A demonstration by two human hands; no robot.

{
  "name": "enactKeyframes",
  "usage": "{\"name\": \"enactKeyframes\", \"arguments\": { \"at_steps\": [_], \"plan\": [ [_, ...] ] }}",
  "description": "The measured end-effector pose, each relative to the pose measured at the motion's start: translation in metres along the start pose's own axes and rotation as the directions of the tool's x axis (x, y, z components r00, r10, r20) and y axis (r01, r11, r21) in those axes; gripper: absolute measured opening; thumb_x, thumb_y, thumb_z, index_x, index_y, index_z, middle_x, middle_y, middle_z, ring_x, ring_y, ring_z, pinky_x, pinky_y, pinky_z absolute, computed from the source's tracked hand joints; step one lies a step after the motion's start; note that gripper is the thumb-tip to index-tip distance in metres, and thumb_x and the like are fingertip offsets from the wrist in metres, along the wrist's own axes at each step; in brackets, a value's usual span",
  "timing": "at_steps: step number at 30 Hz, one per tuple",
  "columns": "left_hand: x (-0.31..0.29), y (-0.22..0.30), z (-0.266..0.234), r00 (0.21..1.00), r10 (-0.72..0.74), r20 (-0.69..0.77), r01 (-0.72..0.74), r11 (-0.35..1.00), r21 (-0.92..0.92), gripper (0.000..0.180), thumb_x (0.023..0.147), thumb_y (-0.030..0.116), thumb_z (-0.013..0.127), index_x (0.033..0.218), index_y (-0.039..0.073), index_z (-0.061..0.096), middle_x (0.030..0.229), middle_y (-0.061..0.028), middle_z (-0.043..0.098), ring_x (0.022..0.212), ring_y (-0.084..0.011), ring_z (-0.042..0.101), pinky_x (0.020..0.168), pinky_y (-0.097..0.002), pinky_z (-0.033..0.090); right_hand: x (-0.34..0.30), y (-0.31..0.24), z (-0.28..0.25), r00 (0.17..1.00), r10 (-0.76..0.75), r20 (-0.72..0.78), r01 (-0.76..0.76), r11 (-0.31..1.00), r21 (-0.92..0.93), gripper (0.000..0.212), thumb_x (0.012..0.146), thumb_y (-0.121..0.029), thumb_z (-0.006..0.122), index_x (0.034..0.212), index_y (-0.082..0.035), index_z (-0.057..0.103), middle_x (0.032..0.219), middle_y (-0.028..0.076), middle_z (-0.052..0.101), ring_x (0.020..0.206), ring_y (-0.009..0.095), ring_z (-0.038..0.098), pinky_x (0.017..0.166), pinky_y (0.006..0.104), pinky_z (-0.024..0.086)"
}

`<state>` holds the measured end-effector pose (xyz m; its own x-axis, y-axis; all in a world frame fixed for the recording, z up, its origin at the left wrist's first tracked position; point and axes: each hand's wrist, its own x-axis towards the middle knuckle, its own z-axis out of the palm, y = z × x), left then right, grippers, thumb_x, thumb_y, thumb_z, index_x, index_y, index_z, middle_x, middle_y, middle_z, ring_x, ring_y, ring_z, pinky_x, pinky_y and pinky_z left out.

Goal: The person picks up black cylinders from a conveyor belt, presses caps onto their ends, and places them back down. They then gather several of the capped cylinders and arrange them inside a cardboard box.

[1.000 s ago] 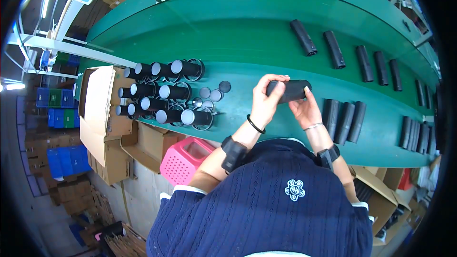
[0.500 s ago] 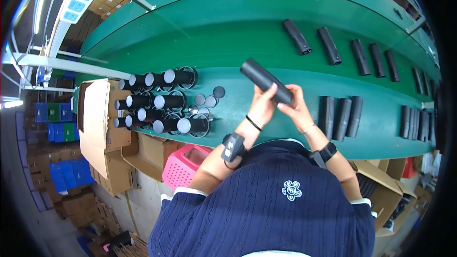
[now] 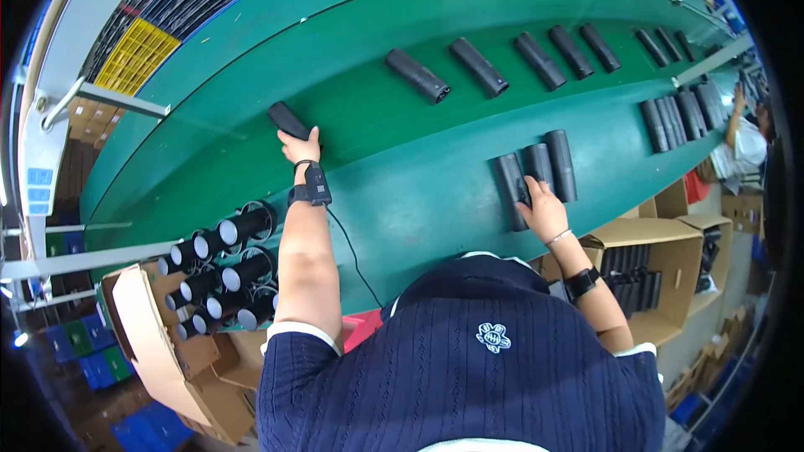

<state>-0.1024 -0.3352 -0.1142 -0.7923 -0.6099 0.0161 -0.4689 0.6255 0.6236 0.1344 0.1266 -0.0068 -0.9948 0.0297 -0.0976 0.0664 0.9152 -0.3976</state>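
Parted, left fingers (image 3: 314, 136) clasp one tube (image 3: 286, 118), right fingers (image 3: 531, 185) touch another (image 3: 508, 177).

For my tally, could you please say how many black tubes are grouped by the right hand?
3: left tube at the right hand; right tube, outermost; middle tube between them. None seems fully hidden.

The green bench (image 3: 402, 201) is brightly lit; straight edges bend toward black corners.

Yellow crate (image 3: 138, 54) upper left, 3 blue sockets (image 3: 39, 194) far left, cardboard box (image 3: 151, 356) lower left
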Motion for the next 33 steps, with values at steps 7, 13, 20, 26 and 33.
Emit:
{"name": "enactKeyframes", "arguments": {
  "at_steps": [7,13,20,26,33],
  "plan": [
    [-0.075,0.046,-0.016,0.867,0.478,-0.138,-0.476,0.878,0.052,0.050,0.075,0.024,0.070,0.116,0.003,0.051,0.104,-0.0192,0.056,0.097,-0.0349,0.054,0.082,-0.0435,0.045,0.026,-0.001,0.033,0.980,0.031,0.196,-0.028,0.999,-0.016,0.088,0.070,-0.032,0.073,0.138,0.002,0.029,0.106,0.025,0.058,0.093,0.038,0.061,0.080,0.0416,0.051],
    [-0.268,0.069,-0.036,0.420,0.562,0.713,0.513,0.501,-0.697,0.068,0.068,0.010,0.081,0.126,0.005,0.045,0.125,-0.0102,0.051,0.116,-0.0209,0.050,0.097,-0.0353,0.042,0.037,-0.071,0.028,0.844,-0.476,0.245,0.137,0.635,0.760,0.069,0.078,-0.011,0.067,0.140,-0.015,0.038,0.135,0.006,0.044,0.113,0.020,0.051,0.081,0.0326,0.049],
    [-0.277,0.046,-0.059,0.632,0.663,0.401,-0.239,0.659,-0.713,0.066,0.060,0.002,0.076,0.119,0.007,0.047,0.115,-0.0132,0.052,0.110,-0.0302,0.051,0.093,-0.0375,0.044,0.044,-0.105,0.006,0.757,-0.539,0.370,0.002,0.569,0.823,0.066,0.074,-0.017,0.073,0.135,-0.012,0.048,0.109,0.004,0.045,0.099,0.014,0.047,0.074,0.0214,0.045],
    [-0.284,0.043,-0.056,0.593,0.704,0.392,-0.363,0.668,-0.650,0.066,0.064,0.009,0.076,0.123,0.005,0.045,0.120,-0.0154,0.051,0.113,-0.0319,0.051,0.095,-0.0393,0.044,0.044,-0.099,0.038,0.784,-0.582,0.218,0.134,0.500,0.856,0.064,0.065,-0.021,0.082,0.124,-0.013,0.059,0.100,0.003,0.047,0.094,0.015,0.045,0.082,0.0259,0.043],
    [-0.284,0.050,-0.057,0.574,0.704,0.417,-0.359,0.675,-0.645,0.065,0.063,0.008,0.076,0.121,0.005,0.047,0.125,-0.0155,0.049,0.117,-0.0328,0.048,0.099,-0.0403,0.041,0.044,-0.093,0.047,0.859,-0.459,0.227,0.036,0.496,0.868,0.032,0.077,-0.019,0.074,0.109,-0.013,0.070,0.070,-0.004,0.049,0.068,0.008,0.046,0.061,0.0220,0.040]
  ]
}}
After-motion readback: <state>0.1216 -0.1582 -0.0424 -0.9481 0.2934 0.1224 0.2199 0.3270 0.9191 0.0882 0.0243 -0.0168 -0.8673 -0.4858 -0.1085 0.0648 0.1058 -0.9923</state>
